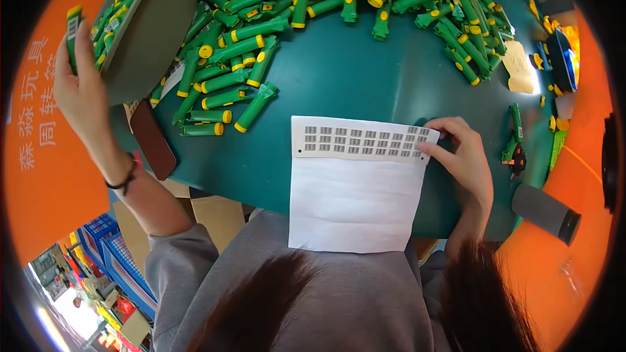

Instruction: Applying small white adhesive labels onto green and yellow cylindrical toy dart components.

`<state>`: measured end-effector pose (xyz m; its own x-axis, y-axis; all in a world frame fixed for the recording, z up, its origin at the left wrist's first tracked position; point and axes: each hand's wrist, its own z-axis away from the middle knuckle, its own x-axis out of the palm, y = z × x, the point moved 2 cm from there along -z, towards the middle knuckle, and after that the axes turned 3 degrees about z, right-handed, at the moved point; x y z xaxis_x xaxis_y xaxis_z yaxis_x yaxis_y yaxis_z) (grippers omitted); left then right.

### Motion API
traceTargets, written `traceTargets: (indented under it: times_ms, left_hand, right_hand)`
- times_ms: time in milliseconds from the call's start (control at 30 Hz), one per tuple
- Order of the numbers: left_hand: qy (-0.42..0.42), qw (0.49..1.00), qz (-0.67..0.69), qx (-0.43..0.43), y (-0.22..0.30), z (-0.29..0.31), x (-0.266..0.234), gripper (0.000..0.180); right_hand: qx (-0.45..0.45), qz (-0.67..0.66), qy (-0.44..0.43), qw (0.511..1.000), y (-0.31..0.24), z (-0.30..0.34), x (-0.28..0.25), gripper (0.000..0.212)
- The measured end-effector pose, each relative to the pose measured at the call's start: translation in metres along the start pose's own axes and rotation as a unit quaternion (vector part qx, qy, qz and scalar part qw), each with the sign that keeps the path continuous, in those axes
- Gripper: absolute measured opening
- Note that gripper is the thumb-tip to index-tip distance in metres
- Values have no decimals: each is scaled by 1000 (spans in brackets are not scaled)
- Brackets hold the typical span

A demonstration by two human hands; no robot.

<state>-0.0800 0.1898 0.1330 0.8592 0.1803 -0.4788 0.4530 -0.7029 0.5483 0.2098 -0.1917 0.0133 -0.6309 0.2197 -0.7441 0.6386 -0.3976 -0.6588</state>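
My left hand is raised at the far left, beside a grey-green bin. It is closed round a green tube with a yellow end and a white barcode label. More such tubes lie inside that bin. In front of my body hangs a white sheet of barcode stickers, partly over the table edge, with several rows of small stickers along its top. My right hand pinches the sheet's upper right edge between thumb and fingers.
A big heap of green tubes with yellow ends covers the back of the green table. A dark red-brown flat case lies left. On the right are a green-and-black tool, a dark grey cylinder and a tan paper scrap.
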Motion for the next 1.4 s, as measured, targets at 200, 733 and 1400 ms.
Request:
traceTargets:
  times_ms: [200, 733, 1400]
  left_hand:
    - [-69, 978, 0, 198, 62, 58, 66, 32]
    - [-277, 896, 271, 218, 124, 208, 145, 25]
    - [-368, 843, 392, -30, 116, 188, 146, 11]
  right_hand:
    - [152, -358, 11, 921, -1, 0, 30, 18]
    - [167, -456, 21, 874, -4, -1, 39, 18]
    - [100, -288, 246, 920, 29, -24, 9, 26]
